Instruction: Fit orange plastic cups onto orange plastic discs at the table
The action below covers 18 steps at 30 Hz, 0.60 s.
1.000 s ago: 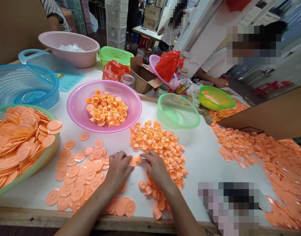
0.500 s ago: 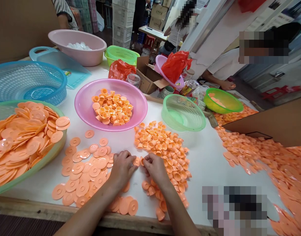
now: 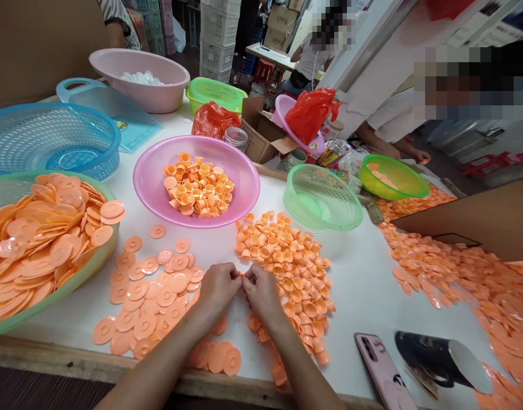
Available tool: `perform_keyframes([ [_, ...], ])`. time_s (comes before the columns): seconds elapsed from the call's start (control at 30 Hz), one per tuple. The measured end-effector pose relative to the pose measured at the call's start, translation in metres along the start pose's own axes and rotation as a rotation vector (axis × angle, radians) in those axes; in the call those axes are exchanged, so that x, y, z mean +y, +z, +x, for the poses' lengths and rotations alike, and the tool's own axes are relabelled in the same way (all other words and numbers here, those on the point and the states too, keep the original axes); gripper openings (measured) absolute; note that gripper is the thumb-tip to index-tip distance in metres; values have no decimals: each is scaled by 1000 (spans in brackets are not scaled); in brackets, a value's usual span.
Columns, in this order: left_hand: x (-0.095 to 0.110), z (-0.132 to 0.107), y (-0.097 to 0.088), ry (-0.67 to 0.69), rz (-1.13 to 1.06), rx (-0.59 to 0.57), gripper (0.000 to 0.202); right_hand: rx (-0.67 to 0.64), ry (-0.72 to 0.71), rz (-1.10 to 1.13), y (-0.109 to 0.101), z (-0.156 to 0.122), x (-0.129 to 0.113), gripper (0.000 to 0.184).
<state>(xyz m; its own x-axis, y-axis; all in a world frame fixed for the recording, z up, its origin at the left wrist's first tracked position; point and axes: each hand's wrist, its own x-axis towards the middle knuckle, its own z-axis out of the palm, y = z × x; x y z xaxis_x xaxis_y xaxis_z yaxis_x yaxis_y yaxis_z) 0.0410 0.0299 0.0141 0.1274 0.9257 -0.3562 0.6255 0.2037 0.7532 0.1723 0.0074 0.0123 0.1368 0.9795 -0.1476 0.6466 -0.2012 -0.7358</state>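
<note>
My left hand (image 3: 217, 290) and my right hand (image 3: 261, 294) meet at the fingertips, pinching a small orange rubber suction cup (image 3: 241, 274) that they mostly hide. Left of my left hand lies a spread of flat orange suction discs (image 3: 148, 302). Right of my right hand is a heap of orange suction cups (image 3: 287, 267). More cups fill a pink plastic basin (image 3: 240, 171) farther ahead. A pale green bowl (image 3: 103, 262) at the far left holds stacked orange discs (image 3: 39, 250).
A green plastic basket (image 3: 322, 199) and a blue basket (image 3: 52, 139) stand on the white table. Orange pieces spread across its right side. A pink phone (image 3: 383, 370) and a black cup (image 3: 432, 359) sit at the front right. A co-worker's hand (image 3: 419, 155) rests beyond.
My hands have closed together, their fingertips now meeting around the small orange piece. The whole view has shifted slightly, and the phone and black cup now show clearly at the front right.
</note>
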Motion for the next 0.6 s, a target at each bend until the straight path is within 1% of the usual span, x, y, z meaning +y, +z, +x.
perform_keyframes([
  [0.07,0,2,4,1,6,9,14,15,-9,-17,4,-2,-1,15],
  [0.13,-4,2,7,26,-49,13,14,28,-8,-12,8,-3,-1,15],
  [0.23,-7,0,11,60,-80,23,14,43,25,61,11,-3,-2,14],
  [0.3,-4,-3,11,86,-45,38,14,-44,74,158,2,-1,-2,12],
  [0.37,6,-4,3,114,-21,49,16,-143,119,262,-17,0,-1,15],
  [0.4,14,-4,-6,133,-26,72,17,-142,127,296,-29,-1,1,19],
  [0.43,23,-2,-18,153,-49,117,17,-94,119,302,-42,-3,2,22],
  [0.47,32,0,-34,179,-86,185,16,-17,94,277,-54,-6,4,23],
  [0.5,42,4,-53,206,-133,279,15,57,59,227,-64,-9,7,23],
  [0.53,50,8,-73,226,-189,396,16,94,21,164,-72,-13,10,21],
  [0.57,57,12,-93,241,-240,509,21,87,-20,98,-76,-18,14,19],
  [0.6,61,15,-110,246,-263,620,30,49,-61,37,-78,-22,18,18],
])
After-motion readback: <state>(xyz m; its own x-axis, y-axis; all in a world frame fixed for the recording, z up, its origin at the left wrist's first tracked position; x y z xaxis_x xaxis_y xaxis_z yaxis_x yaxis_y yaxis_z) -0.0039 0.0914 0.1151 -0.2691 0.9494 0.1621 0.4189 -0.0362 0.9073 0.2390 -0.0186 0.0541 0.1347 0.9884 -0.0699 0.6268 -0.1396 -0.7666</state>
